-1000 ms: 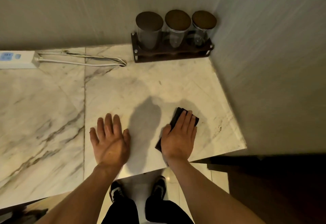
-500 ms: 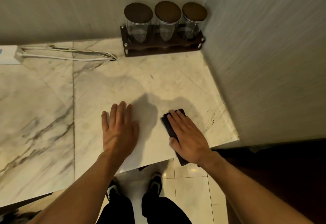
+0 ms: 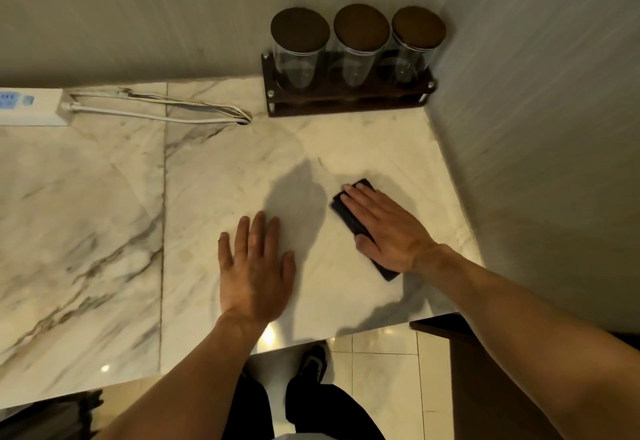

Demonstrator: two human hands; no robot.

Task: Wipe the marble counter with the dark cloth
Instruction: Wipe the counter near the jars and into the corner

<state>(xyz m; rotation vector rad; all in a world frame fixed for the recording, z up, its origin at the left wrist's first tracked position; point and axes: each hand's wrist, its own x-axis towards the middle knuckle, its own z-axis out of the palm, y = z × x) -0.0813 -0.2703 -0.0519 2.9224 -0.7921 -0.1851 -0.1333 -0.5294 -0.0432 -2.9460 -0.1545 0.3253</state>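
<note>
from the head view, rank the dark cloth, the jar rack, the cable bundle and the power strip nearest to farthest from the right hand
From the right hand:
1. dark cloth, directly under the palm and fingers, touching.
2. jar rack, in the back corner by the walls.
3. cable bundle, back, left of the rack.
4. power strip, far left at the picture's edge.

This looks like a home kitchen. A marble counter (image 3: 104, 217) with grey veins fills the corner between two plain walls. At the far right corner of the counter, against the walls, a dark wooden rack (image 3: 346, 101) holds three clear jars (image 3: 358, 48) with round brown lids. At the far left edge lies a white power strip (image 3: 31, 107) with white cables (image 3: 156, 112) running along the wall. Below the near edge, glossy floor tiles (image 3: 381, 370) are visible.
</note>
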